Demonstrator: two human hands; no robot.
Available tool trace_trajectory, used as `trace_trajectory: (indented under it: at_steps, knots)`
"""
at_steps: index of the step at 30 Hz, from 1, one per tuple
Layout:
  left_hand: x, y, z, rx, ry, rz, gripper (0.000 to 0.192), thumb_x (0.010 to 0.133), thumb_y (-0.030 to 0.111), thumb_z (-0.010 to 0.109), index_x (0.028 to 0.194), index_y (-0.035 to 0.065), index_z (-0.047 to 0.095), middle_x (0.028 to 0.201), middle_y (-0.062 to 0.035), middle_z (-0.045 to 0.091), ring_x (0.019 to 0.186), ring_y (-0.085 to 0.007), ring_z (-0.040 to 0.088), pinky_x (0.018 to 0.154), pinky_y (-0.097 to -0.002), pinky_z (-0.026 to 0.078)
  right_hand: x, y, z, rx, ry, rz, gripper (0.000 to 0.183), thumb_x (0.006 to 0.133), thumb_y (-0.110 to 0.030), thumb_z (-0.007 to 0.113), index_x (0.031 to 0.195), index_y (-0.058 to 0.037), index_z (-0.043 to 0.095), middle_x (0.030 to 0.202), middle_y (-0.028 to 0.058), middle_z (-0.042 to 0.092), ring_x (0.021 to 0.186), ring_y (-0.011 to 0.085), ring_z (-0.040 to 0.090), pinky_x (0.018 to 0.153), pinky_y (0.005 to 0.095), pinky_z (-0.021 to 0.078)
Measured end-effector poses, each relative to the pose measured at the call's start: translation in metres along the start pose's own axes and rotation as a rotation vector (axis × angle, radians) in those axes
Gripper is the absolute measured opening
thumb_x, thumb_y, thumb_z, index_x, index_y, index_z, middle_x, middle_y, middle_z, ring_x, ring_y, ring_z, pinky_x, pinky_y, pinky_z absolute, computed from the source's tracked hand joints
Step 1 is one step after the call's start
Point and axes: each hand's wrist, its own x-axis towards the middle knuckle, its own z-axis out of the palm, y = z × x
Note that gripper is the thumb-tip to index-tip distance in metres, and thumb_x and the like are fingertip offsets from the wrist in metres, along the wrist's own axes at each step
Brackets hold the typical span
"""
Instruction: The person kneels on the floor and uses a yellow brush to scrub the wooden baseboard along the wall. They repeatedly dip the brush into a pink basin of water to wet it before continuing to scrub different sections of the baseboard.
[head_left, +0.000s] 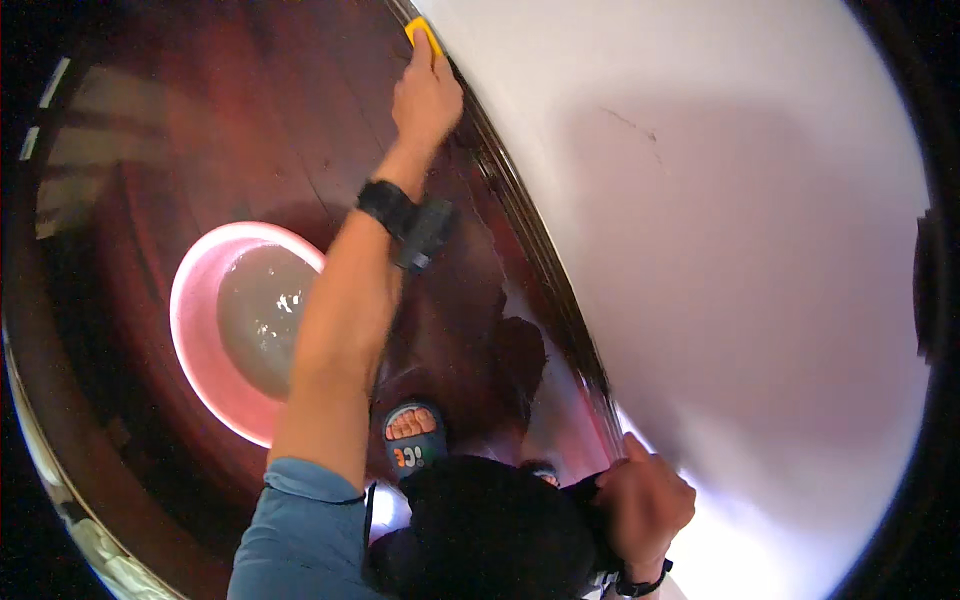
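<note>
My left hand (427, 97) reaches far forward and holds a yellow sponge (424, 36) against the dark baseboard (525, 202), where it meets the white wall (712, 262). A black strap with a small device (424, 229) is on that wrist. My right hand (649, 502) is low at the right, beside the wall, blurred, its fingers curled; whether it holds anything is not clear. A pink plastic basin (199, 330) of cloudy water (262, 315) stands left of my left forearm, which hides part of its rim.
The dark reddish wooden floor (262, 142) has wet patches near the baseboard. My foot in a slide sandal (412, 442) is on the floor below the basin's right side; part of the other foot (544, 472) shows. The wall bears a thin dark mark (630, 124).
</note>
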Motion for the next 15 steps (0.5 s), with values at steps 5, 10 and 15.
trace_trajectory:
  at_steps: [5, 10, 15]
  knots:
    - [-0.255, 0.078, 0.018, -0.302, -0.128, 0.010, 0.068, 0.099, 0.013, 0.054, 0.160, 0.0034, 0.025, 0.108, -0.0293, 0.070, 0.072, -0.0457, 0.069, 0.066, -0.0510, 0.056, -0.003, 0.006, 0.007, -0.004, 0.110, 0.108, 0.033, 0.091, 0.005, 0.055, 0.122, 0.0039, 0.069, 0.068, 0.0117, 0.067, 0.052, 0.0157, 0.063, 0.051, 0.0255, 0.0481]
    - [-0.294, 0.092, 0.001, -0.202, -0.186, 0.085, 0.067, 0.099, 0.011, 0.053, 0.159, 0.0013, 0.024, 0.122, -0.0306, 0.065, 0.076, -0.0459, 0.069, 0.066, -0.0479, 0.057, -0.001, 0.019, 0.005, 0.043, 0.011, -0.114, 0.032, 0.092, 0.002, 0.056, 0.120, 0.0041, 0.070, 0.065, 0.0114, 0.066, 0.050, 0.0154, 0.061, 0.049, 0.0245, 0.0464]
    - [-0.154, 0.075, 0.008, -0.183, 0.007, -0.043, 0.060, 0.103, 0.026, 0.048, 0.157, 0.0069, 0.030, 0.084, -0.0283, 0.069, 0.075, -0.0517, 0.064, 0.071, -0.0591, 0.050, -0.022, 0.028, -0.010, 0.156, 0.049, -0.038, 0.028, 0.093, -0.002, 0.060, 0.118, 0.0050, 0.070, 0.063, 0.0105, 0.066, 0.051, 0.0160, 0.063, 0.050, 0.0261, 0.0483]
